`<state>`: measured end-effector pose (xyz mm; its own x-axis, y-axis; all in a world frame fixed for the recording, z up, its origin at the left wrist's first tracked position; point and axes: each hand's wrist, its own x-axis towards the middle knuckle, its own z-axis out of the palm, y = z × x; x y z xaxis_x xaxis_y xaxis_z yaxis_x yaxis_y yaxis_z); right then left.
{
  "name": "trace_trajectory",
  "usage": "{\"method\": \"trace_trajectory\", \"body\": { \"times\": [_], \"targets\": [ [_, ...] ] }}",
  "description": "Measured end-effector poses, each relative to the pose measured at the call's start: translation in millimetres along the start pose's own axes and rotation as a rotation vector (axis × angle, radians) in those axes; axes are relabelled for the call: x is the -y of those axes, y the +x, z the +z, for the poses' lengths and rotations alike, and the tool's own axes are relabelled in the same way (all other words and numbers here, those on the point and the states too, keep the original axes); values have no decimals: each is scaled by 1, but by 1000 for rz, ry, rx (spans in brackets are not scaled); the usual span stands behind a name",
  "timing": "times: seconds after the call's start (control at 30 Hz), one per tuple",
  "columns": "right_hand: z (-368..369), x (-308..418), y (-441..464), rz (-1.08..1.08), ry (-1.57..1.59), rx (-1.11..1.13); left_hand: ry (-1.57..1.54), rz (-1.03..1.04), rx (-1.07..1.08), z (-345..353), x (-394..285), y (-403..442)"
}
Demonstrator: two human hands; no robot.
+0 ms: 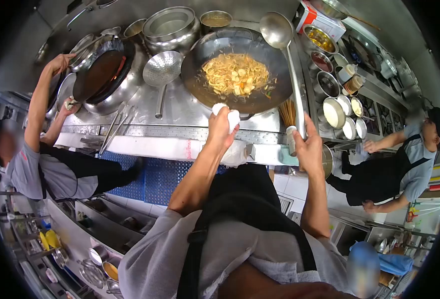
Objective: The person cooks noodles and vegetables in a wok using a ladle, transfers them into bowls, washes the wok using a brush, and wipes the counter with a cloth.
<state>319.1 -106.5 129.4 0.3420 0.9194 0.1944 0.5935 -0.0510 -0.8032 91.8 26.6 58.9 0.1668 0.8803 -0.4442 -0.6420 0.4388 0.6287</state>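
In front of me a large dark wok (192, 82) holds noodles (235, 72) with pale pieces among them. My left hand (222, 130) is closed around a folded white cloth (233, 117) at the wok's near edge; the cloth and fingers hide what lies beneath. My right hand (309, 148) grips the long handle of a steel ladle (276, 31). The ladle's bowl is up by the wok's far right rim, out of the noodles. Beside the handle stands a bamboo wok brush (288, 113), close to my right fingers.
A perforated skimmer (163, 69) lies left of the wok, with tongs (115, 127) nearer the counter edge. Metal bowls and seasoning pots (333, 112) line the right side. One co-worker (45, 164) handles another wok (100, 74) at left; another person (399, 164) stands right.
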Motion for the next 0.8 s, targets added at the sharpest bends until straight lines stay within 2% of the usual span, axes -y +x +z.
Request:
{"method": "trace_trajectory", "body": {
  "times": [0.07,0.17,0.23,0.27,0.3,0.37,0.4,0.5,0.57,0.67,0.7,0.8],
  "targets": [
    [-3,14,6,-7,-116,23,-63,32,77,-2,2,4],
    [7,3,6,-85,-349,6,70,203,32,-9,30,-25],
    [19,-16,-4,-154,-303,20,63,347,-8,-5,56,-73],
    [22,-34,-6,-333,-323,81,23,394,22,-5,59,-83],
    [18,-14,-8,142,12,384,53,349,-61,-14,62,-78],
    [16,-9,-5,448,622,553,92,263,0,-33,49,-60],
    [14,-12,-2,510,788,596,41,250,-43,-26,45,-68],
    [-9,-34,-2,561,883,788,18,286,-110,-47,73,-104],
    [-25,-39,-10,586,839,866,-26,292,-221,-59,95,-141],
    [-46,-52,-14,541,782,1023,-82,362,-342,-62,128,-208],
    [-48,-48,-22,548,739,1087,-131,369,-442,-66,143,-233],
    [-40,-48,-36,477,686,1327,-236,523,-566,-74,181,-296]
  ]
}}
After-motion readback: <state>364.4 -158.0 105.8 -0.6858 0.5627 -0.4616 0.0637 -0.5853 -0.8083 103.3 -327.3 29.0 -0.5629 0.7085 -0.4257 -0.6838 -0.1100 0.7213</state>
